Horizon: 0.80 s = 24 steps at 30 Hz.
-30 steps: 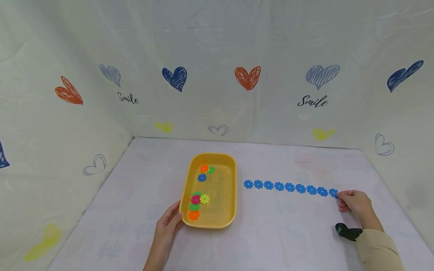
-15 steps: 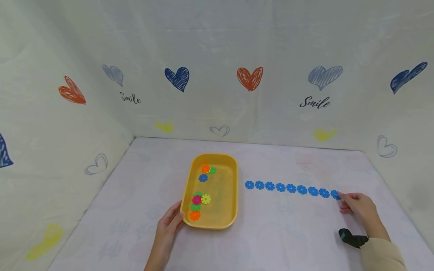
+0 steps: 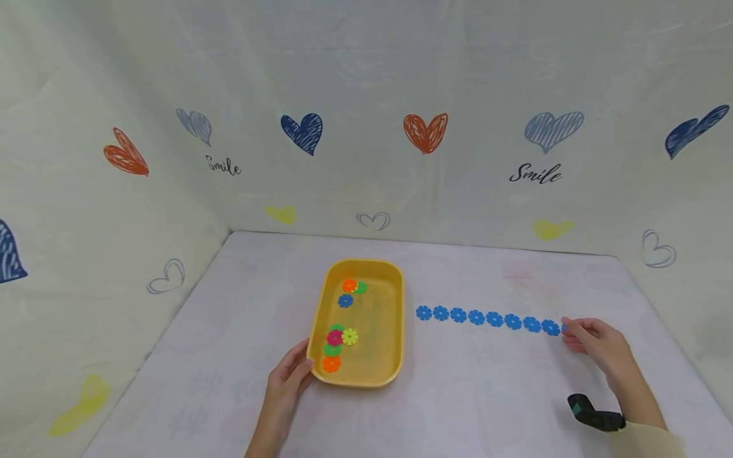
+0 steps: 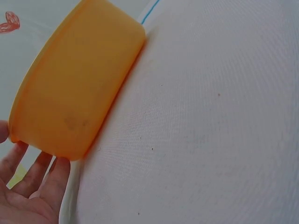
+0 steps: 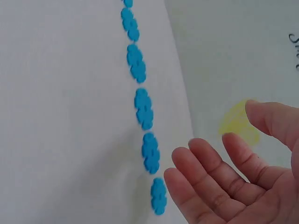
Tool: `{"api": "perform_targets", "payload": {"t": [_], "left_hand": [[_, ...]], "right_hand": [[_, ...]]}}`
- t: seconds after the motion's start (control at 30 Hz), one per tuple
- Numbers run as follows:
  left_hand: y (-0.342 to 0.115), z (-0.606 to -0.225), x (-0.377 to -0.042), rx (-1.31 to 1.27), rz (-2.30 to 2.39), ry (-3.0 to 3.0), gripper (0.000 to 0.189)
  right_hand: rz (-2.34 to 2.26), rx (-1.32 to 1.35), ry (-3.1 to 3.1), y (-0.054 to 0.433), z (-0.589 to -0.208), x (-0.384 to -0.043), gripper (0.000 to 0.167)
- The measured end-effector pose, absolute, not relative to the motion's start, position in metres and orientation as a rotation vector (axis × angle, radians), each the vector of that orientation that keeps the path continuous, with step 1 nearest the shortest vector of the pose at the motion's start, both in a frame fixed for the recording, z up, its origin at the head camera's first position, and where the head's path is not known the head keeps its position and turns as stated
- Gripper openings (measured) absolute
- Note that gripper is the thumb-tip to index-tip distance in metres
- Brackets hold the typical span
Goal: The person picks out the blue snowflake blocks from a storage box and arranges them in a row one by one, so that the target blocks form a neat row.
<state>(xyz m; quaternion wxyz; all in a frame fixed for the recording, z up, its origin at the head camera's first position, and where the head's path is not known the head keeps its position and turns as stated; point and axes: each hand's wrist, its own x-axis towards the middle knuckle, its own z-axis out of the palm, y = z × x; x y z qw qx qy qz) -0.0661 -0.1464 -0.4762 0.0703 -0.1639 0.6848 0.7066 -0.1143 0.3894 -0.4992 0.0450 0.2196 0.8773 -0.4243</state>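
A row of blue flower-shaped plastic discs [image 3: 476, 317] runs across the white table to the right of a yellow tray [image 3: 395, 356]. My right hand [image 3: 600, 346] is over the right end of that row, hiding most of the end disc. In the right wrist view its thumb and fingers [image 5: 224, 182] are apart with nothing between them, beside the blue discs [image 5: 151, 153]. My left hand [image 3: 284, 381] grips the tray's near left corner, thumb at the rim. In the left wrist view, fingers [image 4: 57, 184] support the tray's outer side [image 4: 84, 74].
Inside the tray are orange discs [image 3: 331, 364], green discs, a pink disc [image 3: 335, 338], a yellow disc [image 3: 350, 336] and one blue disc [image 3: 346, 301]. A black device [image 3: 595, 415] is on my right wrist. Heart-printed white sheeting [image 3: 366, 76] stands behind the table.
My right fingers were at the end blue disc; now they have parted and the hand covers more of that disc. My left hand still holds the tray in place.
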Motion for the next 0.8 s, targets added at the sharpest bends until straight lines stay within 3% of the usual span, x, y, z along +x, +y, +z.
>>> {"api": "perform_targets", "payload": {"t": [0.47,0.8], "left_hand": [[-0.147,-0.477,-0.066,-0.497,2.133,2.055,0.050],[-0.147,-0.477,-0.066,-0.484,2.123,2.058,0.050]], "right_hand": [[-1.360,0.104,2.841,0.311,-0.532,-0.171,0.050],[-1.548,-0.103,2.573,0.176,-0.419,-0.147,0.048]]}}
